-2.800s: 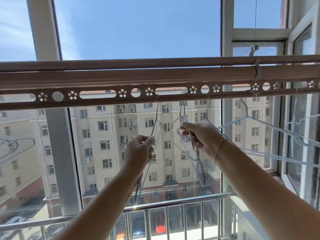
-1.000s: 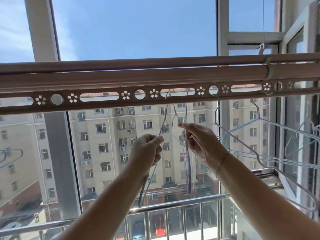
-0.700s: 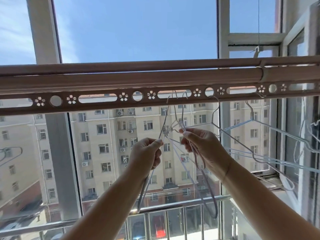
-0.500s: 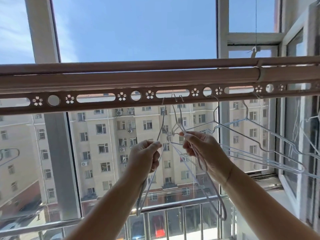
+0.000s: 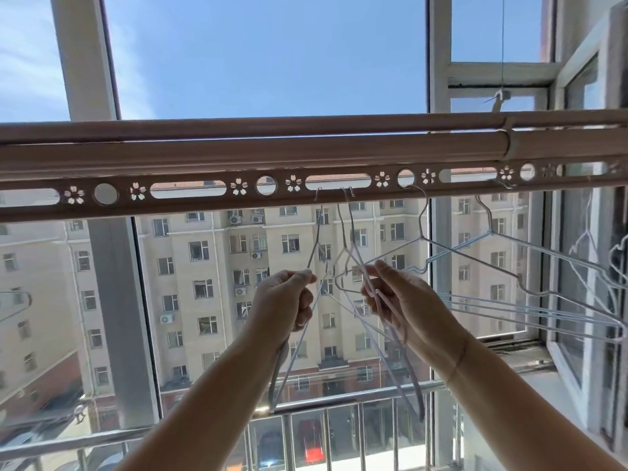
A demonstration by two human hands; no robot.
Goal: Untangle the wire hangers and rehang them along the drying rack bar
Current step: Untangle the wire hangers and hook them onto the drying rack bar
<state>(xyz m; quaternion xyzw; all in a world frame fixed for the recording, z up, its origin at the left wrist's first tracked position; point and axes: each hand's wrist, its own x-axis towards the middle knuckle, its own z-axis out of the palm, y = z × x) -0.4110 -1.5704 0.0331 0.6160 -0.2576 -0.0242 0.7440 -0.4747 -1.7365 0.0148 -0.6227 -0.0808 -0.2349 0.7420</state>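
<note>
A pinkish drying rack bar (image 5: 238, 154) runs across the view, with a strip of round holes and long slots under it. Several thin wire hangers hook into one slot (image 5: 338, 182) near the middle. My left hand (image 5: 283, 304) is closed on the shoulder of the left wire hanger (image 5: 314, 243), which hangs edge-on. My right hand (image 5: 404, 300) pinches the white hangers (image 5: 384, 338) of the tangled bunch just right of it. Two more hangers (image 5: 482, 260) hang to the right, spread flat toward the window.
A metal balcony railing (image 5: 339, 402) crosses below my arms. White window frames (image 5: 438, 79) stand behind the bar, and an open window sash (image 5: 598, 232) juts in at the right. Another hanger's end (image 5: 17, 300) shows at the far left. Apartment blocks lie beyond.
The hanger in my right hand swung from edge-on to angled down and right, then settled lower. Both hands stayed under the same slot, the left one keeping its grip.
</note>
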